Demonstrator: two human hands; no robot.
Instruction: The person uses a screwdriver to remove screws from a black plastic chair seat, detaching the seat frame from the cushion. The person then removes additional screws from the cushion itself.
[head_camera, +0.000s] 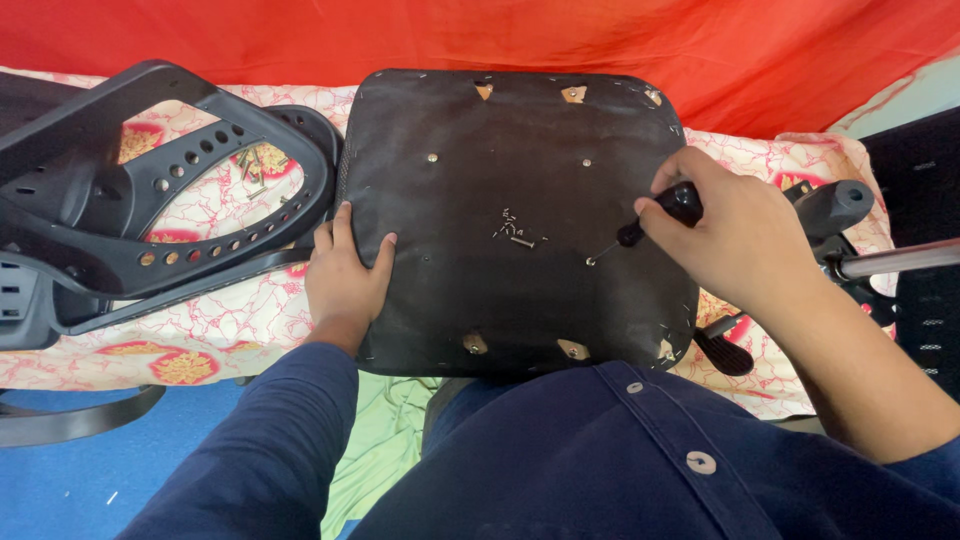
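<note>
So the black-handled screwdriver (655, 215) sits at about 3 o'clock on the upturned black square seat base (480, 150), tip down on a small screw near the right edge; right hand (735, 235) is closed tight round its handle; left hand (345, 275) lies flat and open on the base's 9 o'clock edge; a few loose silver screws (512, 232) lie dead centre; black perforated plastic chair back (150, 200) rests further left on the floral cloth (230, 325).
</note>
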